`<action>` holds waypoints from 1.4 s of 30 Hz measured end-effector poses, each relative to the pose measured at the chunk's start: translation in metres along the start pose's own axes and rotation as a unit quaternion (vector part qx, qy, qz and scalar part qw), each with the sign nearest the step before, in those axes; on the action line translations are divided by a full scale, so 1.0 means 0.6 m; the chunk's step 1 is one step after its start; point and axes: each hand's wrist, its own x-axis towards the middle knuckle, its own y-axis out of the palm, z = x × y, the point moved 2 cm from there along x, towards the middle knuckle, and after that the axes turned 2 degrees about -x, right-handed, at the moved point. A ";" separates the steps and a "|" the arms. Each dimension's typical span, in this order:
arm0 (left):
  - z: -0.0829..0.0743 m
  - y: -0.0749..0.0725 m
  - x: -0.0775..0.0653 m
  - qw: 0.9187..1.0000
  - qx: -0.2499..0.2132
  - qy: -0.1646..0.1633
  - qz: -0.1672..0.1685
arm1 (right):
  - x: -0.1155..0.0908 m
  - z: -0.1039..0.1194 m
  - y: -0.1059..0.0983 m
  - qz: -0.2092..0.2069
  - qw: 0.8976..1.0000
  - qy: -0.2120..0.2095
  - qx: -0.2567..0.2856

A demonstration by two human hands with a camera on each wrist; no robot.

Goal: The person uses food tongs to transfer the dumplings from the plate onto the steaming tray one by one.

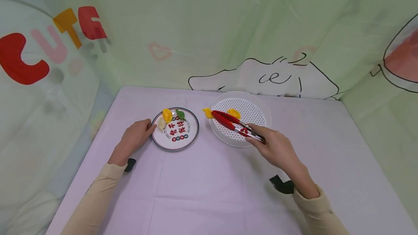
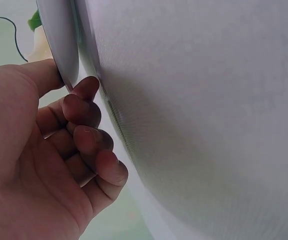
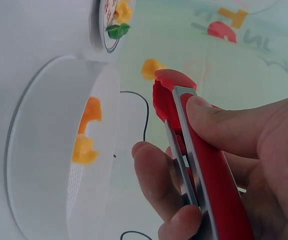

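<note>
I have the left hand (image 1: 137,135) pinching the plate (image 1: 190,135) at its nine o'clock, thumb over the rim. On it lie a pale piece (image 1: 161,123) at ten, a yellow piece (image 1: 167,115) at eleven and a green piece (image 1: 180,114) past twelve. Next, the red tongs (image 1: 224,121) hold a yellow lump (image 1: 207,112) just outside the white basket's (image 1: 266,115) nine o'clock; yellow-orange food (image 1: 233,113) sits inside the basket. My right hand (image 1: 277,146), at the basket's four o'clock, grips the tongs above the desk (image 1: 196,198).

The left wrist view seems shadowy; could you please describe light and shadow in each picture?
Left wrist: shaded left hand, soft shadow on the tablecloth; head: even light, faint shadow beside the right forearm; right wrist: pale backdrop, red tongs vivid.
</note>
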 end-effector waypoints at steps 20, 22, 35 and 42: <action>0.005 0.002 0.005 1.000 -0.003 -0.002 0.008 | -0.015 -0.048 -0.022 -0.007 0.999 0.038 -0.007; 0.004 0.001 0.004 1.000 -0.002 -0.002 0.008 | -0.013 -0.051 -0.020 -0.004 0.999 0.042 -0.010; 0.001 -0.001 -0.003 1.000 -0.013 0.004 0.005 | 0.016 -0.060 -0.002 0.026 0.998 0.056 -0.034; 0.003 -0.001 -0.003 1.000 -0.013 0.002 0.005 | 0.028 -0.063 0.006 0.040 0.996 0.062 -0.046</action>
